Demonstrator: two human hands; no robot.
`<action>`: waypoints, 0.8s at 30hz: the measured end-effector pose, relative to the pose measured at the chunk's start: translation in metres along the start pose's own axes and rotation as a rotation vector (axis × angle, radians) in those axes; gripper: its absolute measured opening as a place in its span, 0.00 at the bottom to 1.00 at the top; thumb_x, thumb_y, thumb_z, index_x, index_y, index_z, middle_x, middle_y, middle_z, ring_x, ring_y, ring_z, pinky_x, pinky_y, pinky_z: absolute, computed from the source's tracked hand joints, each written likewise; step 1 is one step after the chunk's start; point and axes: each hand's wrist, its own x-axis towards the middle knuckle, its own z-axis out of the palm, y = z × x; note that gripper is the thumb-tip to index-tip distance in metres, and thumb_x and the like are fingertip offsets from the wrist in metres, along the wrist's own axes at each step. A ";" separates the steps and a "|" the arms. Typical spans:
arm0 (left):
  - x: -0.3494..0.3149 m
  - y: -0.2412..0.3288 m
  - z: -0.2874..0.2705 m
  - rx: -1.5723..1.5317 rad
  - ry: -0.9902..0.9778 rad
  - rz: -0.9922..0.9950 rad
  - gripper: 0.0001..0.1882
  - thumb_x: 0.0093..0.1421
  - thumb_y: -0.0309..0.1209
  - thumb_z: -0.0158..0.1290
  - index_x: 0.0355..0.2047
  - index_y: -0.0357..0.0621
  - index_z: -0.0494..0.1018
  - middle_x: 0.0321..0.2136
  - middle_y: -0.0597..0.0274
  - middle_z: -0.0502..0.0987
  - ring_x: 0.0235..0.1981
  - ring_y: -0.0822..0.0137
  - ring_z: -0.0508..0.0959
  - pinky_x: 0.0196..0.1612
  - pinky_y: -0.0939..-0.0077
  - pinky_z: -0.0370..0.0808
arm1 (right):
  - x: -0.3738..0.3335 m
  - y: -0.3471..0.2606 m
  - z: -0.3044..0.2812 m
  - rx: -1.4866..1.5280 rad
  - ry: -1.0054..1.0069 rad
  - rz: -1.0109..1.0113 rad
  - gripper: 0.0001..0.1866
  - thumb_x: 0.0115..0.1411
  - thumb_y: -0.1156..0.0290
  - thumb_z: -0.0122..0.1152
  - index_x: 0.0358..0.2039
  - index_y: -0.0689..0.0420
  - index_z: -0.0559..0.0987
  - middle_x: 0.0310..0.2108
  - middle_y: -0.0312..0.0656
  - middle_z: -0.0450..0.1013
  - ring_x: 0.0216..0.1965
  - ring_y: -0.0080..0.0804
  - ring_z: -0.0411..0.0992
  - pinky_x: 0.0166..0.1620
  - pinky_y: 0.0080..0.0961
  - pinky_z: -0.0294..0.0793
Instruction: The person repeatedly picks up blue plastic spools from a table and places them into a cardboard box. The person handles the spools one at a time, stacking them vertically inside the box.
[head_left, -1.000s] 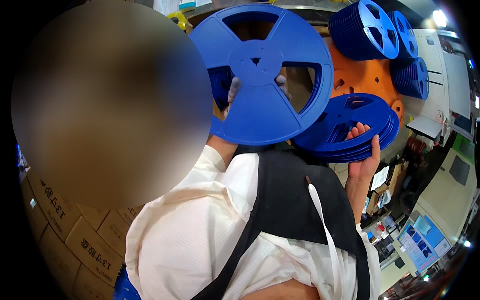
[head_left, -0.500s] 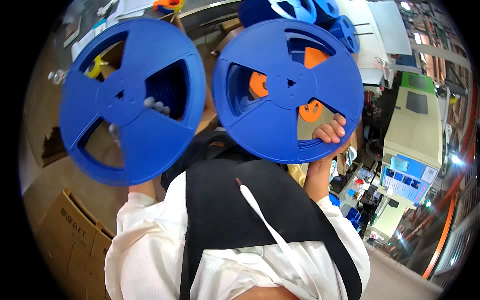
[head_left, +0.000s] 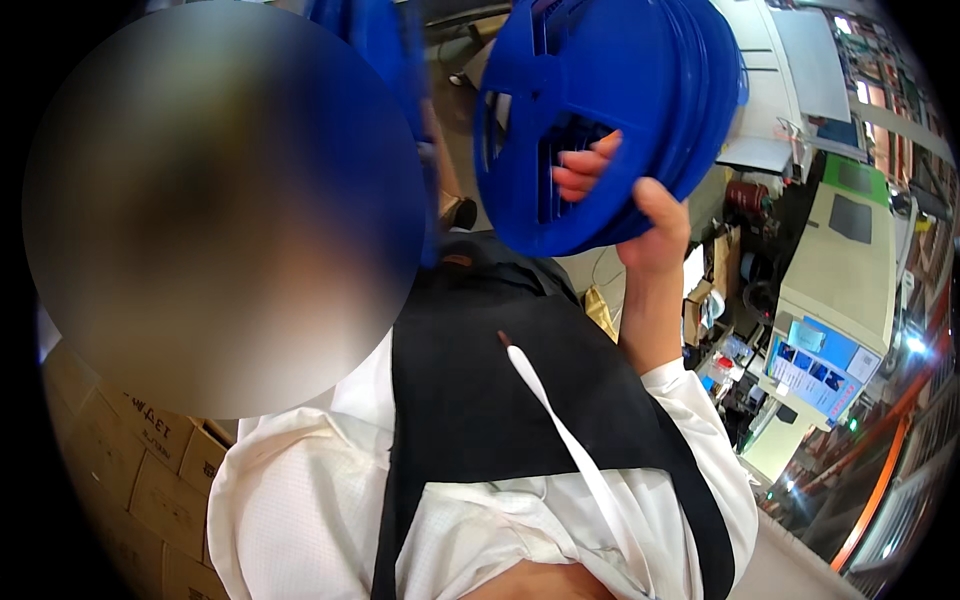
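Note:
My right hand (head_left: 657, 228) grips a stack of blue plastic reels (head_left: 625, 90) by the rim, its fingers reaching through a cut-out and the thumb on the outer side. The stack is held up and tilted, so the edges of several reels show along its right side. To the left, other blue reels (head_left: 385, 50) show only as a smeared strip. A large round blur covers most of that side, so my left hand and what it holds cannot be made out.
Cardboard boxes (head_left: 165, 495) stand at the lower left. A white-topped surface (head_left: 755, 60) lies at the far right, behind the reels. Further right is a cream and green machine (head_left: 835, 270), with a cluttered low shelf (head_left: 725, 365) nearer to me.
The right-hand reels have turned from face-on to edge-on and moved up. The left reels, face-on before, are now mostly behind the blur. Orange pieces behind the right reels no longer show.

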 end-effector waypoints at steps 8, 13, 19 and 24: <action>-0.005 -0.008 0.106 0.159 -0.256 -0.043 0.39 0.53 0.45 0.57 0.61 0.42 0.58 0.51 0.50 0.70 0.57 0.50 0.68 0.61 0.51 0.65 | 0.011 0.026 0.080 -0.858 -0.147 -0.091 0.21 0.55 0.65 0.63 0.46 0.63 0.72 0.30 0.54 0.73 0.32 0.53 0.73 0.37 0.33 0.72; -0.013 -0.001 0.101 -0.139 -0.296 -0.150 0.39 0.53 0.45 0.58 0.61 0.42 0.58 0.51 0.50 0.70 0.57 0.50 0.68 0.61 0.51 0.65 | 0.015 0.016 0.080 -0.895 -0.225 -0.032 0.21 0.54 0.65 0.65 0.45 0.62 0.73 0.30 0.54 0.74 0.32 0.51 0.74 0.37 0.32 0.72; -0.029 0.010 0.058 -0.463 -0.271 -0.086 0.39 0.53 0.44 0.58 0.61 0.42 0.58 0.51 0.50 0.70 0.57 0.50 0.68 0.61 0.51 0.65 | 0.014 -0.005 0.055 -0.526 0.021 0.128 0.19 0.58 0.65 0.62 0.44 0.67 0.74 0.34 0.45 0.78 0.39 0.31 0.76 0.45 0.28 0.74; -0.042 0.011 0.018 -0.946 -0.510 -0.150 0.39 0.53 0.44 0.58 0.62 0.45 0.59 0.53 0.50 0.71 0.58 0.53 0.68 0.61 0.53 0.65 | 0.000 -0.007 -0.019 -0.329 0.343 0.111 0.24 0.67 0.55 0.44 0.44 0.66 0.72 0.28 0.47 0.76 0.32 0.37 0.77 0.37 0.27 0.76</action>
